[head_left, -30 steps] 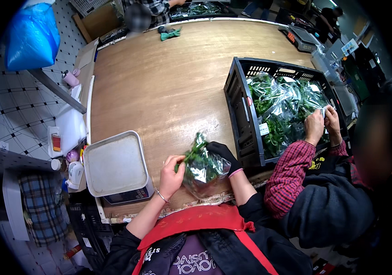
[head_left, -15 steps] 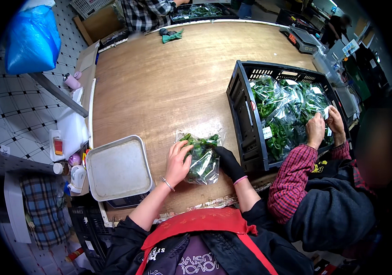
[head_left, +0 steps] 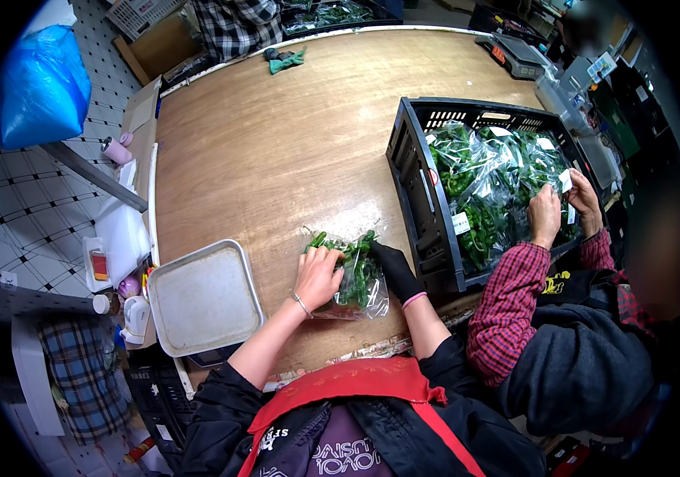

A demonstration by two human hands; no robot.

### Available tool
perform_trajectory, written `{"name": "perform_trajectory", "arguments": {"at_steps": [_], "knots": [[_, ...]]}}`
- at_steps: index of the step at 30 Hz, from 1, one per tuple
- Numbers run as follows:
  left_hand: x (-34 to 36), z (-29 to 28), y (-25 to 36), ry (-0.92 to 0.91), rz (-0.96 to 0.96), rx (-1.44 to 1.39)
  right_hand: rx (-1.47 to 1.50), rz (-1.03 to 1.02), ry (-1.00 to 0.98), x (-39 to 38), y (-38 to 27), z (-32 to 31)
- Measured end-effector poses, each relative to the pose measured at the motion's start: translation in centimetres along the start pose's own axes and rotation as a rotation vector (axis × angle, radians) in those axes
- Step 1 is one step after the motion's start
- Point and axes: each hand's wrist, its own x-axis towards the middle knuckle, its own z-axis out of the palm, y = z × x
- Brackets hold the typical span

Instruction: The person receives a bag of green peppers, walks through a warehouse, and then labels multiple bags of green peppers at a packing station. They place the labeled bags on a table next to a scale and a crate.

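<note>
A clear plastic bag of green vegetables, resembling long peppers (head_left: 356,288), lies on the wooden table. My bare left hand (head_left: 318,280), with a metal bracelet, has fingers curled over the vegetables at the bag's left side. My right hand (head_left: 394,270), in a black glove with a pink band at the wrist, grips the bag's right side near its top, fingertips partly hidden. Left of them a metal tray (head_left: 201,294) sits on a scale. To the right, a black crate (head_left: 427,207) holds several similar bags, and a co-worker's two hands (head_left: 545,211) hold a bag there by its white label.
The wooden table (head_left: 268,143) has green and dark gloves (head_left: 284,60) at its far edge and another scale (head_left: 515,54) at far right. A blue plastic bag (head_left: 42,87) is at upper left; a pink bottle (head_left: 116,149) stands left. Other workers and crates line the back.
The held bag has gone from tilted up to lying flatter on the table. My left hand has shifted over the vegetables, its fingers now more curled. The co-worker's hands have moved slightly.
</note>
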Motion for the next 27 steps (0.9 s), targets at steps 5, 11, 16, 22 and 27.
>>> {"name": "perform_trajectory", "arguments": {"at_steps": [5,11,16,22,27], "knots": [[-0.1,0.6,-0.5,-0.050,-0.008,0.098,0.025,0.026,0.000,-0.5,-0.5,-0.1],[-0.2,-0.8,2.3,0.075,0.078,-0.089,-0.068,0.023,-0.010,-1.1,-0.9,-0.7],[0.5,-1.8,5.2,0.055,0.152,-0.157,0.010,-0.039,-0.041,-1.6,-1.3,0.1],[0.5,-2.2,5.7,0.018,0.156,-0.098,0.038,-0.011,-0.067,-3.9,-4.2,2.0],[0.7,-2.0,6.4,-0.016,0.142,-0.048,-0.058,-0.117,-0.126,-4.6,-4.3,2.4]]}}
